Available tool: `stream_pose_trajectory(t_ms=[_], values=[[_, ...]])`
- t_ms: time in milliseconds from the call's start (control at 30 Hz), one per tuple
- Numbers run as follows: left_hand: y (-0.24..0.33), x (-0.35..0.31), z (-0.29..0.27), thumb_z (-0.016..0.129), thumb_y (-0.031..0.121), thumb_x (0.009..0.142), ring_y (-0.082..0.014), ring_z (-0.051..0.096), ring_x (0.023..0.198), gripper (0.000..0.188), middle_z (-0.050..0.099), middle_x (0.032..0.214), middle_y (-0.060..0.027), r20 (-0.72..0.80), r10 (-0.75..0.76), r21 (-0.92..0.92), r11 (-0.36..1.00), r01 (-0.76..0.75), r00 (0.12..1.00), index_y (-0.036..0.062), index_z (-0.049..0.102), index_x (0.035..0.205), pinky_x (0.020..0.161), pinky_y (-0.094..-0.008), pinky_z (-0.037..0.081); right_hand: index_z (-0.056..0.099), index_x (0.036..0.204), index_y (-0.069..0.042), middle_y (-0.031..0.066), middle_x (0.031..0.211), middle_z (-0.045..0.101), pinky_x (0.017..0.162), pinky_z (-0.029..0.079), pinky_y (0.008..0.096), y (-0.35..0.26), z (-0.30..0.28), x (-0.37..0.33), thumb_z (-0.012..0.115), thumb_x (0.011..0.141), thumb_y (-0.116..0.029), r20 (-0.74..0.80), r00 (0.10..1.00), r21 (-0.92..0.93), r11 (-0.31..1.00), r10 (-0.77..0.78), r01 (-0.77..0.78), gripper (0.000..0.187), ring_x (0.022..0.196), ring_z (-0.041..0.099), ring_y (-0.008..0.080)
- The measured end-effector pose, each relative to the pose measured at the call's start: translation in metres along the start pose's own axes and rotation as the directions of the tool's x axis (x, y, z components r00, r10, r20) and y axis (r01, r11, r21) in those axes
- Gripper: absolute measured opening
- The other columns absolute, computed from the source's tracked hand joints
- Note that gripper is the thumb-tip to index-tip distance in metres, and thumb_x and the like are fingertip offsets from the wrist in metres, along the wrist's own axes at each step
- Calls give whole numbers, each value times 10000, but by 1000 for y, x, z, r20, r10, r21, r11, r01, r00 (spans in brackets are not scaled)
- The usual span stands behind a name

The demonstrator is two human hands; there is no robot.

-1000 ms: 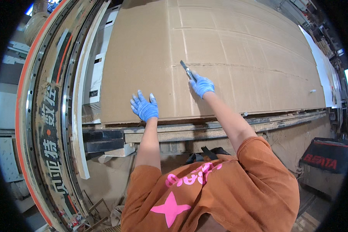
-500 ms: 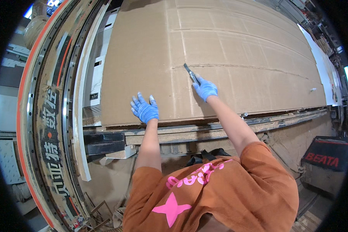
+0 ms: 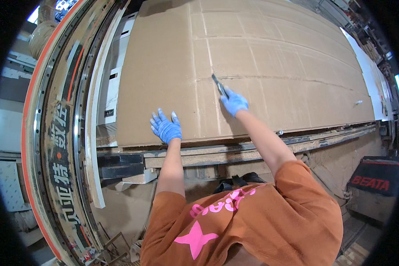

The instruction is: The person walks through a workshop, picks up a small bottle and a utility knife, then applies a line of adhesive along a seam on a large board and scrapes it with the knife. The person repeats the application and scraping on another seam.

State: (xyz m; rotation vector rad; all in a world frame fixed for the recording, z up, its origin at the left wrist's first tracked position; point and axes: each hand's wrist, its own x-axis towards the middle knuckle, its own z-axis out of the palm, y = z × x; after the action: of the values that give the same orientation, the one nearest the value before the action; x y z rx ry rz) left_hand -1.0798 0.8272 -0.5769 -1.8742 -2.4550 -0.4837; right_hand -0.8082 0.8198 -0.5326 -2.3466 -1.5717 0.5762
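Note:
A large sheet of brown cardboard (image 3: 159, 62) lies flat before me, crossed by several pale crease lines. In a blue glove, my left hand (image 3: 167, 127) rests palm down near its front edge, fingers spread and holding nothing. My right hand (image 3: 235, 103), gloved alike, is closed around a slim utility knife (image 3: 219, 85). The knife slants up and left from the fist, its dark tip at the cardboard where a lengthwise crease meets a crosswise one. Most of the knife's handle is hidden in the glove, and how far its blade reaches into the cardboard I cannot tell.
A long machine beam (image 3: 57, 128) with metal rails and an orange edge stands at the left. Worn wooden boards (image 3: 199, 155) run below the cardboard's front edge. A dark box (image 3: 372, 181) sits at the lower right; a white sheet (image 3: 363, 73) lies along the far right.
The view has shifted very slightly. Both hands and the knife stay almost in the same places on the cardboard, with the same grip.

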Motion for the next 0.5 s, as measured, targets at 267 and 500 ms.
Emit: stream_pose_trajectory(t_ms=[267,500], values=[[3,0,1,469,523,907,-370,279,1385,667,305,1511,-158,4,0,17,1000,0,1000,149,362,1449,1129,-510,191,442,1388,-274,147,1118,659,879,486,460,3,-20,21,496,895,-465,81,996,-43,998,42,-39,531,1005,634,343],[1,-4,1,462,522,912,-368,285,1381,658,304,1513,-153,32,8,26,1000,-8,999,154,362,1448,1130,-503,191,462,1366,-280,151,1105,661,875,489,456,18,-17,23,529,879,-461,70,997,11,999,32,-33,524,997,637,344]])
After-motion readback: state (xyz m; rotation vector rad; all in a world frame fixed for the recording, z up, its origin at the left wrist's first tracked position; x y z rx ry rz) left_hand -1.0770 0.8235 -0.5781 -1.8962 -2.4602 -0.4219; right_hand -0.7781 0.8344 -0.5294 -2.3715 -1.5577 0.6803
